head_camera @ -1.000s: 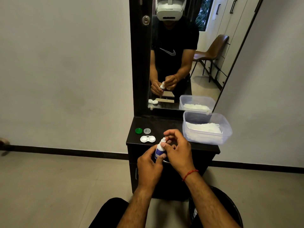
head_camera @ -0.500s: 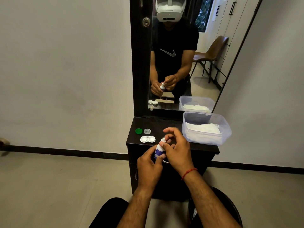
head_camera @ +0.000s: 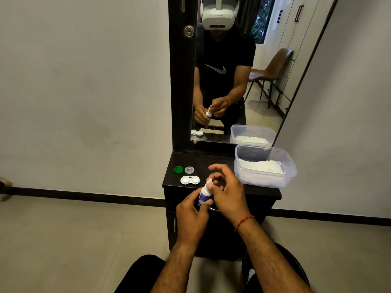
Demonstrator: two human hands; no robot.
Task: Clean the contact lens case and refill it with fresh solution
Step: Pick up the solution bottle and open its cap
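A small white solution bottle point(head_camera: 203, 195) with a blue label is held upright in front of the dresser's front edge. My left hand point(head_camera: 191, 216) grips its body from below and the left. My right hand point(head_camera: 228, 192) is at the bottle's top, thumb against the neck just under the white tip point(head_camera: 209, 181), fingers curled beside it. The white lens case point(head_camera: 190, 180) lies with both wells uncovered on the dark dresser top point(head_camera: 213, 160), just left of my hands. Its green cap point(head_camera: 178, 169) and its pale grey cap point(head_camera: 189, 170) lie behind it.
A clear plastic tub point(head_camera: 289, 163) with white tissues sits at the right of the dresser top. A tall mirror point(head_camera: 228, 66) behind reflects a person, the bottle and the case. Grey walls stand on both sides, with tiled floor below.
My right hand's fingers have shifted a little at the bottle's top, the forefinger lifting. The bottle, my left hand and the case parts stay where they were.
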